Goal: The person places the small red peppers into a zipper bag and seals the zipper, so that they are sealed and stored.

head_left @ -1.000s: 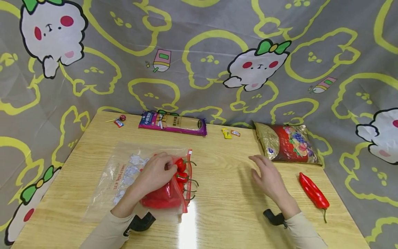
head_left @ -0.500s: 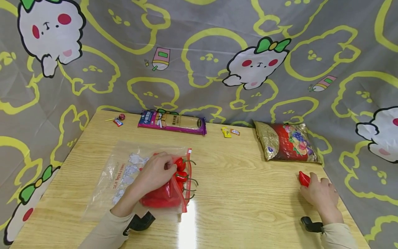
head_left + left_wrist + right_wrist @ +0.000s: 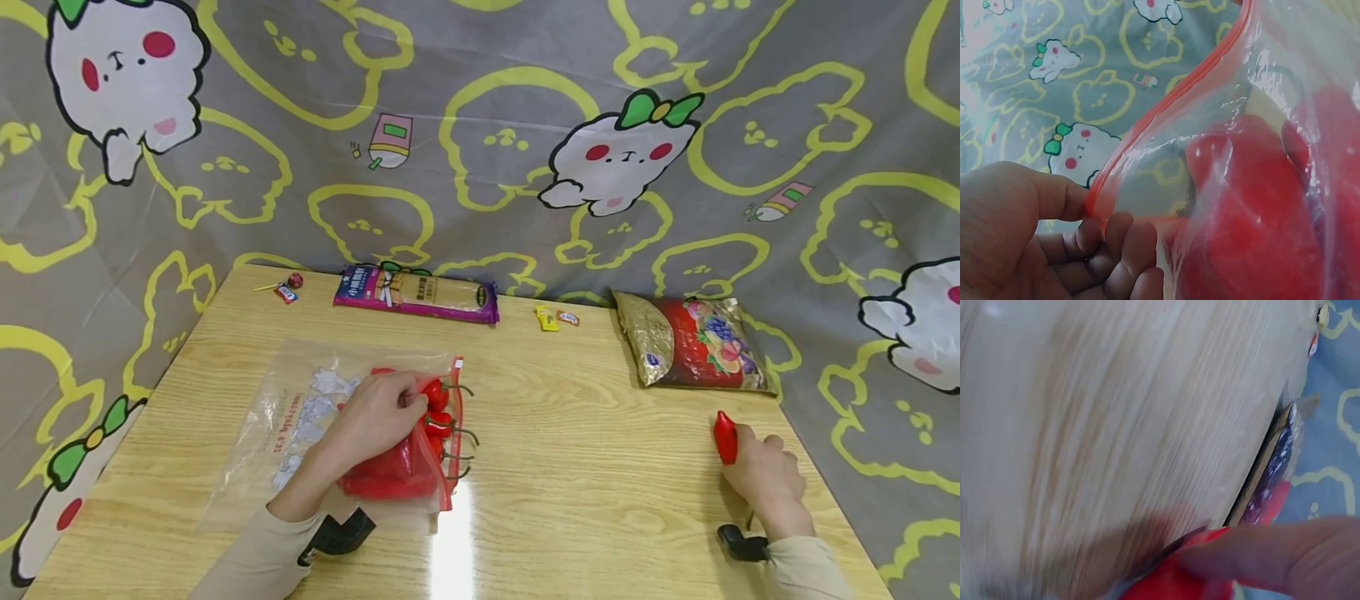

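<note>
My left hand (image 3: 381, 418) pinches the red zip edge (image 3: 1169, 100) of a clear zip bag (image 3: 251, 433), lifting its mouth open to the right. Inside the bag lie several red peppers (image 3: 438, 426), their green stems poking out past the opening. Over at the right side of the table, my right hand (image 3: 768, 478) grips a single red pepper (image 3: 725, 437). Its tip sticks out beyond the thumb and its stem shows below the palm; the fingers cover its middle. In the right wrist view, the thumb presses on the same pepper (image 3: 1169, 580).
A purple noodle pack (image 3: 416, 295) lies along the back edge. Beside it are a yellow candy (image 3: 547, 318) and an orange-brown candy (image 3: 568, 318). At the back right sits a gold and red bag (image 3: 693, 343). A lollipop (image 3: 295, 281) and small wrapped candy (image 3: 286, 292) lie back left.
My right hand has moved from above the table's middle right over to the lone pepper, taken hold of it and turned its tip slightly. The left hand has stayed at the bag.
</note>
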`<move>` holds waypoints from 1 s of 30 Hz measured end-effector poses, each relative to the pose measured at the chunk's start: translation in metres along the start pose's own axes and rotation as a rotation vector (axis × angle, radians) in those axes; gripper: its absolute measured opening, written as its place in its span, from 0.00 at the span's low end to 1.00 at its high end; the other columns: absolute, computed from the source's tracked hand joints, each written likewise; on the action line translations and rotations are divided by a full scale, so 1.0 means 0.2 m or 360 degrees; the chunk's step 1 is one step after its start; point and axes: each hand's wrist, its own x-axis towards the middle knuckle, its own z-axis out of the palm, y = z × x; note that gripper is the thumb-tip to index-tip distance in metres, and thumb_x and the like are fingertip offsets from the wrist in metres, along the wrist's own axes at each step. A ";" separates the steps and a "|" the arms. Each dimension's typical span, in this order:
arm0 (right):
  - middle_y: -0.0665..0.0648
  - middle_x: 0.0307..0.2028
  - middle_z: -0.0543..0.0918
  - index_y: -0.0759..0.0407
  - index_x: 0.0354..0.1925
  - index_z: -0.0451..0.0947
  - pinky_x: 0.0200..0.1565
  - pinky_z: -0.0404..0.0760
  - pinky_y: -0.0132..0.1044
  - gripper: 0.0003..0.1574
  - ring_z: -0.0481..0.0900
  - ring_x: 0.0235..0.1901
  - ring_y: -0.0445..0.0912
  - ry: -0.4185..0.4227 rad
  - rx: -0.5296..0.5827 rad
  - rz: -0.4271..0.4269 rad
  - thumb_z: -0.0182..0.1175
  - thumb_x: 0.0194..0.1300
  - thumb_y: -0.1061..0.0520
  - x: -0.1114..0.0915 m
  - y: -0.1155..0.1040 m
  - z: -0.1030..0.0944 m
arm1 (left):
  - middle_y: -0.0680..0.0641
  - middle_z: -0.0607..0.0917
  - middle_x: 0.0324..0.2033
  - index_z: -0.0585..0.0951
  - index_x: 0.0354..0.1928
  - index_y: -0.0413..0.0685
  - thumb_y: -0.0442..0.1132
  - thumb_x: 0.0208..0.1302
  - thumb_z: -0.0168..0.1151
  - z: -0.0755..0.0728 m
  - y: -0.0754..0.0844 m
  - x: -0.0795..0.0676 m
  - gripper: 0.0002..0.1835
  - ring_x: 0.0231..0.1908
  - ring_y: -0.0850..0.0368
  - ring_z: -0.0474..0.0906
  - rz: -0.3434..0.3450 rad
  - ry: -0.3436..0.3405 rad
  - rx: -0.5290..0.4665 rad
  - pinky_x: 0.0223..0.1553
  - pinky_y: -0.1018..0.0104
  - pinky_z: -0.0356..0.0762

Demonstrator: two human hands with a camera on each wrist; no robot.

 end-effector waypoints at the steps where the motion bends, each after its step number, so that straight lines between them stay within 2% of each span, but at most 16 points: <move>1: 0.79 0.33 0.65 0.72 0.52 0.62 0.22 0.67 0.57 0.33 0.67 0.26 0.71 0.0081 0.0017 -0.0051 0.58 0.49 0.60 0.00 -0.01 0.01 | 0.54 0.65 0.14 0.68 0.18 0.51 0.39 0.58 0.55 0.00 0.00 0.00 0.12 0.18 0.62 0.64 0.0004 -0.0002 0.0005 0.18 0.70 0.61; 4: 0.78 0.33 0.69 0.75 0.50 0.66 0.25 0.70 0.56 0.34 0.70 0.25 0.67 0.0292 0.0124 -0.0211 0.63 0.46 0.58 -0.01 -0.11 0.01 | 0.54 0.64 0.13 0.68 0.18 0.51 0.38 0.58 0.54 0.00 0.00 0.00 0.12 0.17 0.62 0.62 0.0014 -0.0006 0.0012 0.18 0.70 0.59; 7: 0.74 0.37 0.74 0.73 0.50 0.69 0.29 0.72 0.53 0.32 0.74 0.30 0.63 0.0419 0.0277 -0.0409 0.65 0.46 0.59 -0.02 -0.27 -0.02 | 0.54 0.67 0.13 0.68 0.19 0.51 0.39 0.59 0.54 0.00 0.01 0.00 0.12 0.16 0.63 0.65 -0.0011 -0.0026 -0.0008 0.17 0.71 0.61; 9: 0.70 0.41 0.76 0.69 0.52 0.70 0.31 0.74 0.49 0.31 0.76 0.34 0.59 0.0401 0.0412 -0.0534 0.64 0.49 0.60 -0.04 -0.40 -0.04 | 0.54 0.70 0.13 0.69 0.20 0.50 0.39 0.60 0.54 0.00 0.01 0.00 0.11 0.15 0.63 0.69 -0.0048 -0.0062 -0.0046 0.16 0.70 0.63; 13: 0.58 0.41 0.80 0.59 0.50 0.74 0.31 0.77 0.37 0.26 0.78 0.36 0.49 0.0336 0.0668 -0.0798 0.67 0.51 0.59 -0.12 -0.65 -0.06 | 0.53 0.74 0.14 0.70 0.23 0.49 0.38 0.62 0.52 0.01 0.01 -0.01 0.10 0.14 0.62 0.74 -0.0106 -0.0117 -0.0114 0.15 0.69 0.67; 15: 0.51 0.41 0.79 0.54 0.47 0.75 0.32 0.78 0.32 0.24 0.77 0.37 0.43 0.0273 0.0783 -0.0890 0.68 0.51 0.56 -0.17 -0.76 -0.07 | 0.53 0.74 0.14 0.70 0.24 0.49 0.38 0.62 0.52 0.01 0.02 -0.01 0.09 0.14 0.62 0.74 -0.0101 -0.0113 -0.0113 0.15 0.69 0.67; 18: 0.45 0.41 0.78 0.50 0.46 0.75 0.35 0.78 0.31 0.22 0.75 0.38 0.38 0.0222 0.0898 -0.1051 0.69 0.51 0.53 -0.24 -0.90 -0.09 | 0.53 0.71 0.14 0.69 0.23 0.50 0.38 0.61 0.53 0.01 0.02 -0.01 0.09 0.14 0.63 0.70 -0.0067 -0.0068 -0.0057 0.15 0.70 0.64; 22: 0.46 0.44 0.79 0.49 0.49 0.75 0.33 0.76 0.32 0.24 0.75 0.36 0.37 0.0244 0.0917 -0.1260 0.68 0.52 0.51 -0.29 -1.04 -0.11 | 0.53 0.67 0.14 0.69 0.21 0.51 0.38 0.59 0.53 0.00 0.02 -0.01 0.10 0.15 0.62 0.63 -0.0030 -0.0018 0.0004 0.15 0.71 0.58; 27: 0.49 0.47 0.79 0.53 0.50 0.75 0.35 0.77 0.33 0.26 0.76 0.41 0.39 0.0297 0.0861 -0.1444 0.69 0.51 0.54 -0.32 -1.18 -0.10 | 0.54 0.68 0.13 0.70 0.22 0.51 0.39 0.60 0.53 0.00 0.03 -0.01 0.09 0.15 0.62 0.64 -0.0022 -0.0016 0.0002 0.15 0.71 0.59; 30: 0.51 0.49 0.78 0.55 0.49 0.76 0.38 0.78 0.33 0.25 0.76 0.44 0.41 0.0272 0.0886 -0.1527 0.68 0.51 0.56 -0.33 -1.24 -0.08 | 0.54 0.69 0.13 0.71 0.22 0.51 0.39 0.61 0.53 0.00 0.03 -0.02 0.09 0.14 0.62 0.66 -0.0026 -0.0027 -0.0003 0.15 0.70 0.61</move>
